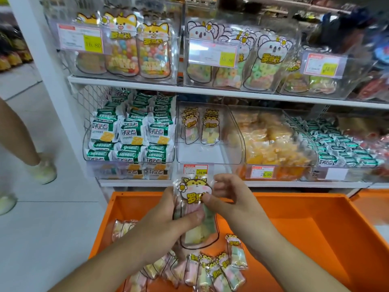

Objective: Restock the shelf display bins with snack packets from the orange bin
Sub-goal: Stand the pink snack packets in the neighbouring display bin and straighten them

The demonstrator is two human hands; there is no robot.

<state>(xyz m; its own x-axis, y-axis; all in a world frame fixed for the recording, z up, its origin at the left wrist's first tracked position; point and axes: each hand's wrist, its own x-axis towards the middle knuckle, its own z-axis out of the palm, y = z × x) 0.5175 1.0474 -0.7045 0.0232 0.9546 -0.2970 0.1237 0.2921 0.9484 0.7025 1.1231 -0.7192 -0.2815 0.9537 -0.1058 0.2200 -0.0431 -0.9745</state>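
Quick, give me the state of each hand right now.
Left hand: gripping the hamster-print marshmallow packet around its middle.
Right hand: pinching the same packet's upper right edge, above the orange bin.

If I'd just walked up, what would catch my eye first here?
Probably the bright orange bin filling the bottom, with marshmallow packets scattered inside. Just above it, the left hand and right hand hold up one cartoon-hamster packet, in front of a nearly empty clear display bin.
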